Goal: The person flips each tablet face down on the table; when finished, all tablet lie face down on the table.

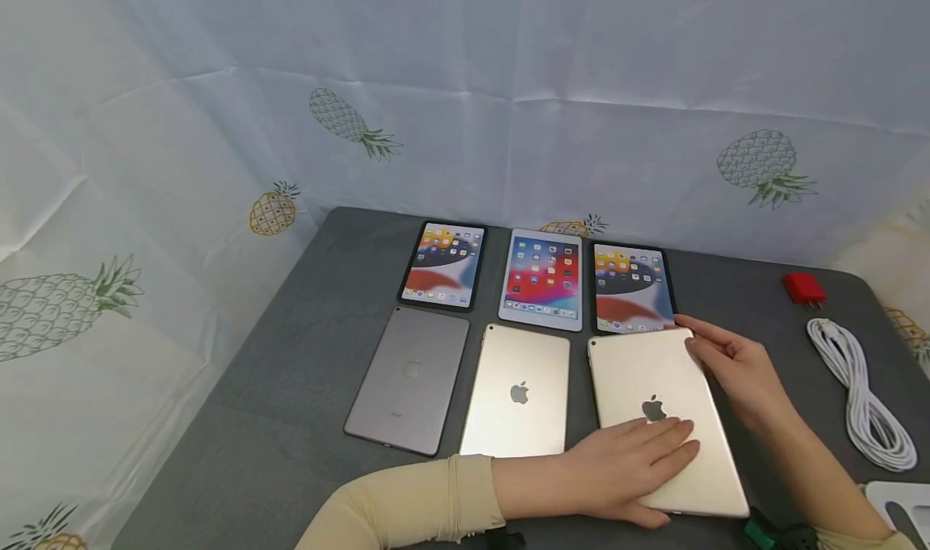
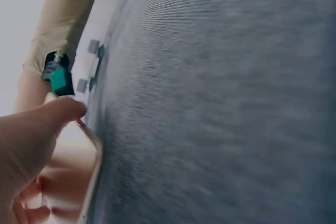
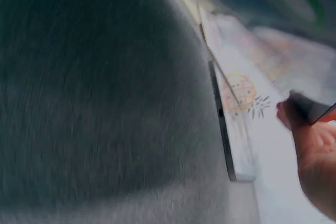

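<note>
A large gold tablet [image 1: 639, 364] lies back side up at the right of the front row, its apple logo partly under my left hand. My left hand [image 1: 632, 465] rests flat across its lower half, fingers stretched out; in the left wrist view the left thumb [image 2: 65, 109] is by the tablet's edge. With thumb and index finger my right hand [image 1: 741, 368] pinches the same tablet by its upper right corner. To its left lie a smaller gold tablet [image 1: 519, 364] and a grey tablet [image 1: 414, 376], both backs up. The right wrist view is blurred.
Three lit tablets form the back row: a black-rimmed one [image 1: 443, 265], a white-rimmed one [image 1: 542, 279] and another black-rimmed one [image 1: 632, 286]. At right are a red charger plug [image 1: 802, 288], a coiled white cable [image 1: 860, 396] and a white object [image 1: 901, 497].
</note>
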Tool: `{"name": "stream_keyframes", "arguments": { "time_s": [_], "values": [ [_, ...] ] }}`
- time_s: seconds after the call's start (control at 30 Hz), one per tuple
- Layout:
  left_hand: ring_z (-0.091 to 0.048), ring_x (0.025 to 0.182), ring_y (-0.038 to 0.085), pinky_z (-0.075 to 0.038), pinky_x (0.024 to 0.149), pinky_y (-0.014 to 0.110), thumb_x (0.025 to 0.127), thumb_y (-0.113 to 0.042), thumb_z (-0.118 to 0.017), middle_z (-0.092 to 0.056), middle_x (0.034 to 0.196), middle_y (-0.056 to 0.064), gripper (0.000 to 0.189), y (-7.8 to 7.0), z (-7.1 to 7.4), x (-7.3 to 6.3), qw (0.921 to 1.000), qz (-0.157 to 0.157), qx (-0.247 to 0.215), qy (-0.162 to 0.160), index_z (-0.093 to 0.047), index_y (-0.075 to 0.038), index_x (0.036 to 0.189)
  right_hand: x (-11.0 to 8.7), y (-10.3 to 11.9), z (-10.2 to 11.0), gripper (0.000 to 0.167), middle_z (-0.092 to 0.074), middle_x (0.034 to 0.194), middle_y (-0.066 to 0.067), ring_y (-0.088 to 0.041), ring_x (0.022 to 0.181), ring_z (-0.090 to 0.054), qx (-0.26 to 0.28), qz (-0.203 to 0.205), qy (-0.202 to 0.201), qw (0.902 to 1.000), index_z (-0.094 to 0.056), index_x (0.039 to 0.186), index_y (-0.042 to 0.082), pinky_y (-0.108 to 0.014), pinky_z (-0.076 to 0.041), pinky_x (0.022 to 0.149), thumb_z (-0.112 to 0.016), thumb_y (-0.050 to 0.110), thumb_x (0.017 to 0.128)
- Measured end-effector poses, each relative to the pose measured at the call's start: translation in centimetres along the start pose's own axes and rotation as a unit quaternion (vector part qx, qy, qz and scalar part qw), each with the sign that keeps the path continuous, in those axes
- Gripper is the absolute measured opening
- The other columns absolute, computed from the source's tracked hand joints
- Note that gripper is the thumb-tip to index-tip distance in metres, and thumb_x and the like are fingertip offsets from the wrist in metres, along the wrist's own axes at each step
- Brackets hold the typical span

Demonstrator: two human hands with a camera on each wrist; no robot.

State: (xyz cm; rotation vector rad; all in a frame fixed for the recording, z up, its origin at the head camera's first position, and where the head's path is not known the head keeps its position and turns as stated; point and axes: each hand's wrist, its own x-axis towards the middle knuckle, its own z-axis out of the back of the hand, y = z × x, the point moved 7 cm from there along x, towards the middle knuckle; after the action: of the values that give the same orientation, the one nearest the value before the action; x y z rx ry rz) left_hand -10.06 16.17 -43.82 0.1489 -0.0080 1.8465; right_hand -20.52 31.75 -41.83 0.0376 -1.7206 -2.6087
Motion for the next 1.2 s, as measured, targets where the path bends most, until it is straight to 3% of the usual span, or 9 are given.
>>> {"name": "stream_keyframes", "arguments": {
  "time_s": [0.13, 0.27, 0.43, 0.5, 0.63, 0.73, 0.87, 0.97, 1.2],
  "values": [
    [-0.013, 0.148, 0.023, -0.017, 0.116, 0.025, 0.084, -0.075, -0.050, -0.019, 0.160, 0.014, 0.101, 0.6, -0.7, -1.1, 0.9986, 0.042, 0.031, 0.007, -0.025, -0.006, 0.154, 0.0, -0.7, 0.0, 0.045, -0.068, 0.098, 0.020, -0.002, 0.077, -0.065, 0.009, -0.017, -0.009, 0.9998, -0.049, 0.142, 0.001, -0.022, -0.055, 0.062, -0.055, 0.019, 0.101],
    [-0.013, 0.148, 0.028, -0.014, 0.117, 0.026, 0.082, -0.078, -0.048, -0.020, 0.159, 0.018, 0.105, 1.1, -1.0, -2.0, 0.9968, 0.062, 0.049, 0.015, -0.025, -0.004, 0.153, 0.0, -1.4, 0.1, 0.048, -0.067, 0.097, 0.023, -0.003, 0.076, -0.064, 0.003, -0.027, -0.013, 0.9995, -0.047, 0.143, 0.000, -0.023, -0.055, 0.062, -0.055, 0.022, 0.101],
    [-0.010, 0.148, 0.027, -0.010, 0.117, 0.024, 0.082, -0.078, -0.048, -0.016, 0.160, 0.017, 0.107, 2.0, -1.7, -3.0, 0.9957, 0.084, 0.000, 0.039, -0.021, -0.005, 0.155, -0.1, -2.1, 0.2, 0.052, -0.062, 0.102, 0.027, 0.002, 0.083, -0.064, -0.010, -0.036, -0.012, 0.9992, -0.044, 0.143, -0.004, -0.020, -0.055, 0.068, -0.054, 0.025, 0.101],
    [-0.012, 0.148, 0.026, -0.012, 0.116, 0.024, 0.082, -0.078, -0.047, -0.018, 0.159, 0.017, 0.106, 2.3, -1.8, -3.2, 0.9954, 0.087, -0.008, 0.040, -0.023, -0.005, 0.155, -0.2, -2.4, 0.3, 0.054, -0.065, 0.109, 0.017, 0.007, 0.087, -0.062, -0.029, -0.039, -0.010, 0.9988, -0.043, 0.143, -0.005, -0.017, -0.054, 0.070, -0.054, 0.027, 0.101],
    [-0.018, 0.147, 0.026, -0.016, 0.115, 0.022, 0.084, -0.078, -0.045, -0.024, 0.157, 0.017, 0.101, 2.3, -2.0, -3.4, 0.9957, 0.081, -0.001, 0.043, -0.029, -0.006, 0.153, -0.3, -2.7, 0.4, 0.054, -0.061, 0.127, -0.018, 0.015, 0.090, -0.052, -0.113, -0.039, -0.002, 0.9928, -0.045, 0.144, -0.002, -0.013, -0.050, 0.070, -0.051, 0.033, 0.102],
    [-0.018, 0.147, 0.026, -0.018, 0.114, 0.020, 0.086, -0.076, -0.044, -0.025, 0.157, 0.016, 0.098, 2.3, -2.2, -3.5, 0.9951, 0.081, 0.000, 0.057, -0.030, -0.007, 0.153, -0.3, -2.9, 0.3, 0.052, -0.056, 0.126, -0.030, 0.006, 0.088, -0.050, -0.182, -0.029, 0.001, 0.9829, -0.049, 0.142, 0.000, -0.017, -0.049, 0.066, -0.051, 0.034, 0.102],
    [-0.016, 0.147, 0.025, -0.018, 0.113, 0.018, 0.086, -0.075, -0.044, -0.023, 0.158, 0.015, 0.096, 2.3, -2.5, -3.6, 0.9942, 0.081, -0.008, 0.069, -0.030, -0.008, 0.153, -0.2, -3.3, -0.1, 0.049, -0.060, 0.106, -0.021, -0.013, 0.079, -0.052, -0.232, -0.017, 0.008, 0.9726, -0.054, 0.136, 0.000, -0.026, -0.046, 0.057, -0.054, 0.034, 0.100],
    [-0.016, 0.147, 0.025, -0.019, 0.112, 0.018, 0.086, -0.075, -0.045, -0.024, 0.158, 0.015, 0.096, 2.3, -2.6, -3.6, 0.9947, 0.079, -0.012, 0.065, -0.032, -0.007, 0.152, -0.1, -3.5, -0.5, 0.047, -0.058, 0.098, -0.016, -0.022, 0.080, -0.052, -0.252, -0.011, 0.015, 0.9675, -0.055, 0.133, -0.001, -0.028, -0.044, 0.056, -0.057, 0.032, 0.099],
    [-0.023, 0.145, 0.025, -0.023, 0.111, 0.017, 0.085, -0.075, -0.048, -0.031, 0.154, 0.015, 0.094, 2.5, -2.5, -3.7, 0.9967, 0.069, -0.001, 0.041, -0.038, -0.006, 0.149, 0.1, -3.3, -0.8, 0.042, -0.059, 0.106, -0.022, -0.032, 0.091, -0.056, -0.279, -0.009, 0.022, 0.9600, -0.060, 0.125, -0.003, -0.034, -0.049, 0.066, -0.060, 0.029, 0.097]
  ]
}}
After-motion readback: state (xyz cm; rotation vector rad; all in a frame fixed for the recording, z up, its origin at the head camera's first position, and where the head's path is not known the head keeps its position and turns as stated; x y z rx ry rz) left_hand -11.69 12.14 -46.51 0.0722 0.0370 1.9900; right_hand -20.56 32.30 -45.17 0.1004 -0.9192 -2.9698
